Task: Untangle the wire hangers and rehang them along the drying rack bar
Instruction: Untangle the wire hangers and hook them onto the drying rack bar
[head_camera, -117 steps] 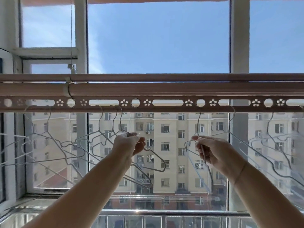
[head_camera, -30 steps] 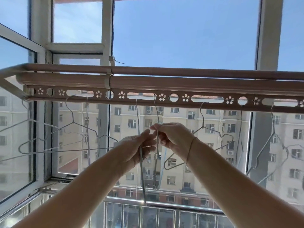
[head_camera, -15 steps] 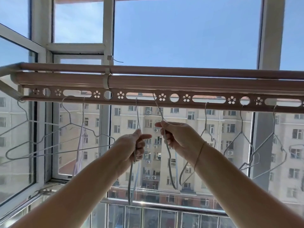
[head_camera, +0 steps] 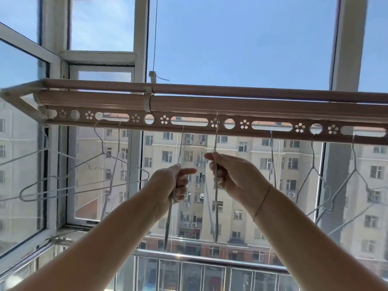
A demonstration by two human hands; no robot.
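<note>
Gripping a wire hanger in each hand, you hold both edge-on beneath the drying rack bar [head_camera: 210, 106]. The fingers of your left hand [head_camera: 168, 183] curl round the left hanger [head_camera: 180, 148], which is hooked in a slot. Those of your right hand [head_camera: 235, 175] curl round the right hanger [head_camera: 215, 141], whose hook crosses the perforated strip. Other hangers [head_camera: 354, 169] hang on either side.

Pinkish-beige drying rack bar [head_camera: 252, 108] bears flower cut-outs, round holes and slots; wire hangers [head_camera: 215, 206] silver-grey, window frame [head_camera: 139, 38] white

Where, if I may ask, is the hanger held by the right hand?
Head view, centre: the hanger hangs from the rack bar beside a round hole, gripped by the right hand.
</note>
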